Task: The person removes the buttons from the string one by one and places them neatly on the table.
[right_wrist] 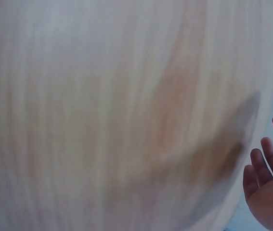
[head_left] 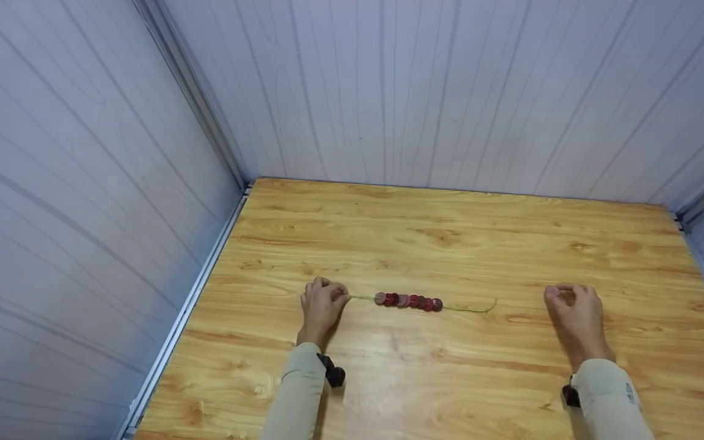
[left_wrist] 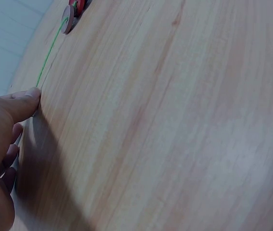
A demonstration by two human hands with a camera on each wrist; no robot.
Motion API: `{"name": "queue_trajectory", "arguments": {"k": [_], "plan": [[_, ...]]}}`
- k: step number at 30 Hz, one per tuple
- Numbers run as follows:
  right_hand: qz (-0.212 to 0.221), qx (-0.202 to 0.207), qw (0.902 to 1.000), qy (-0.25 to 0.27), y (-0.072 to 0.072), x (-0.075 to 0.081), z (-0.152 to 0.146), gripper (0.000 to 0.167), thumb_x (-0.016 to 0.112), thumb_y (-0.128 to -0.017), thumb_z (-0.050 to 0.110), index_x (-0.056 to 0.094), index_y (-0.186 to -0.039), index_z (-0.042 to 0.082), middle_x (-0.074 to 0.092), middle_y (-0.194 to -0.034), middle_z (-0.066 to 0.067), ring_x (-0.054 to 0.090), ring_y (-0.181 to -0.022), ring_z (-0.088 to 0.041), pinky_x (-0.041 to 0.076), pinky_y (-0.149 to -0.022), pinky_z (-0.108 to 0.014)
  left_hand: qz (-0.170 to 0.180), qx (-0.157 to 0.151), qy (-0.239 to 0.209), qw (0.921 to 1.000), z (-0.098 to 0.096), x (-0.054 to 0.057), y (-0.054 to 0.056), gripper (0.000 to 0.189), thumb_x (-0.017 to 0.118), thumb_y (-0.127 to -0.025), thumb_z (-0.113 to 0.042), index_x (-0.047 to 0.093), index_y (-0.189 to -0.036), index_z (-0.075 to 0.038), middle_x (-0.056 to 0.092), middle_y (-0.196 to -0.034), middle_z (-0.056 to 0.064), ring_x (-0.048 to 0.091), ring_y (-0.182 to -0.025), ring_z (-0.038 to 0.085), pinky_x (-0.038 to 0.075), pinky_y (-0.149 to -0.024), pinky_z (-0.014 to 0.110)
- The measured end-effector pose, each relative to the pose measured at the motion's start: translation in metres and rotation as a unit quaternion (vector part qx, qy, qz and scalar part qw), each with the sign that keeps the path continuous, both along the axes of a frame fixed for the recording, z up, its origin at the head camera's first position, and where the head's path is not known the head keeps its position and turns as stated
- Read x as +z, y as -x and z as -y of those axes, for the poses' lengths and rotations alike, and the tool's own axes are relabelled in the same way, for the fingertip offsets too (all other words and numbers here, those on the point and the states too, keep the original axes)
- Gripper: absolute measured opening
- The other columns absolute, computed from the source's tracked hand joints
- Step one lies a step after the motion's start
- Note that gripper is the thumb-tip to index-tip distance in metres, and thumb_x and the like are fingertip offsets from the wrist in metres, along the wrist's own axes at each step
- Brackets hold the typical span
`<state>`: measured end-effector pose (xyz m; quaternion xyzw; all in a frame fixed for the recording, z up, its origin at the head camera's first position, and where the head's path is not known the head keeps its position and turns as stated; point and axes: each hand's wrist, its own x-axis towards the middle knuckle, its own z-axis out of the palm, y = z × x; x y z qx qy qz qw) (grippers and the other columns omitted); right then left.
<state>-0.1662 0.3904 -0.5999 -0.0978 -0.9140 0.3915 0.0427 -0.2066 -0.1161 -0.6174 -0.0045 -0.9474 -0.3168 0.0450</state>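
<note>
A row of round red, dark red and pinkish buttons (head_left: pixel 413 300) lies threaded on a thin green string (head_left: pixel 468 310) in the middle of the table. Thumb and forefinger of my left hand (head_left: pixel 321 305) pinch the string's left end, close to the tabletop. In the left wrist view the string (left_wrist: pixel 49 55) runs from the fingertips to a pinkish button (left_wrist: pixel 68 20), with a red one behind it. Well to the right of the string's loose end, my right hand (head_left: pixel 581 318) is over the table with loosely bent fingers and nothing visible in them.
The wood-patterned table (head_left: pixel 450 244) carries the work. Pale panel walls (head_left: pixel 388 91) stand behind it and on both sides, with a metal rail (head_left: pixel 199 275) along the left edge. Dark wrist devices (head_left: pixel 333 374) sit on both sleeves.
</note>
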Motion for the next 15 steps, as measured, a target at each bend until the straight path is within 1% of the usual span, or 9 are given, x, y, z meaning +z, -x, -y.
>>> {"name": "queue_trajectory", "arguments": {"k": [2, 7, 11, 15], "plan": [[-0.002, -0.008, 1.0000, 0.003, 0.000, -0.002, -0.001, 0.056, 0.050, -0.097, 0.042, 0.051, -0.127, -0.005, 0.041, -0.129, -0.029, 0.039, -0.118, -0.046, 0.033, -0.096, -0.059, 0.000, 0.000, 0.001, 1.0000, 0.000, 0.001, 0.000, 0.007, 0.073, -0.084, -0.032, 0.069, -0.082, -0.026, 0.054, -0.108, 0.004, 0.045, -0.099, 0.027, 0.031, -0.087, 0.049], [-0.011, -0.023, 0.9996, -0.012, 0.003, -0.008, -0.003, 0.054, 0.050, -0.098, 0.040, 0.053, -0.126, -0.005, 0.041, -0.131, -0.030, 0.035, -0.122, -0.049, 0.028, -0.099, -0.062, -0.001, 0.001, -0.003, 1.0000, 0.000, 0.001, 0.000, 0.008, 0.073, -0.084, -0.031, 0.068, -0.081, -0.026, 0.054, -0.107, 0.003, 0.044, -0.098, 0.026, 0.030, -0.087, 0.048], [-0.017, -0.035, 0.9989, -0.025, 0.005, -0.011, -0.003, 0.049, 0.054, -0.097, 0.037, 0.054, -0.125, -0.003, 0.040, -0.130, -0.031, 0.034, -0.121, -0.050, 0.027, -0.098, -0.062, 0.000, 0.001, -0.003, 1.0000, 0.000, 0.001, -0.001, 0.007, 0.072, -0.085, -0.032, 0.068, -0.081, -0.026, 0.053, -0.106, 0.002, 0.042, -0.095, 0.024, 0.030, -0.084, 0.046], [-0.016, -0.044, 0.9981, -0.039, 0.007, -0.013, -0.003, 0.047, 0.055, -0.096, 0.036, 0.055, -0.123, -0.002, 0.038, -0.132, -0.031, 0.032, -0.121, -0.050, 0.025, -0.097, -0.062, 0.001, 0.002, -0.006, 1.0000, 0.000, 0.000, -0.001, 0.008, 0.072, -0.085, -0.033, 0.069, -0.081, -0.026, 0.053, -0.105, 0.003, 0.041, -0.091, 0.024, 0.029, -0.082, 0.044]]}}
